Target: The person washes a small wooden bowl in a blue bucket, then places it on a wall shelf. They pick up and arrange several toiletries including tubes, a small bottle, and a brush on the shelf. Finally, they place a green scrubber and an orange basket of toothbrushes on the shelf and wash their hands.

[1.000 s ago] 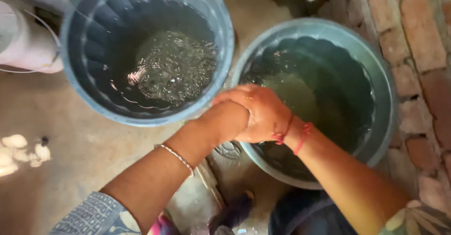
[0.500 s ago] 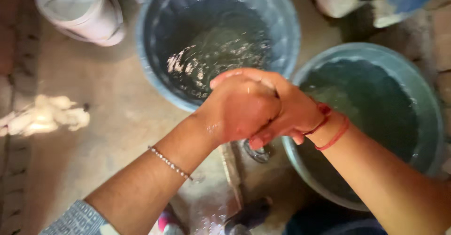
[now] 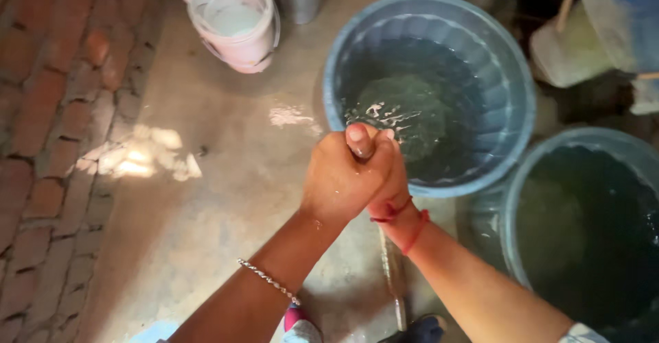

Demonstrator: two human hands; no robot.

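Over the near rim of the blue ribbed tub (image 3: 511,75), wet fingers (image 3: 358,140) fold tight together: the left hand (image 3: 340,175) wraps over the right hand (image 3: 390,182), clasped on each other and holding nothing else. Both forearms rise from below. That tub holds dark, rippling water; a second tub (image 3: 511,206) sits just right of it.

I can see no boxes, packets, labels, signs or screens here at all, not at twelve o'clock, not at three, not at six, not at nine, just plain things with no writing.
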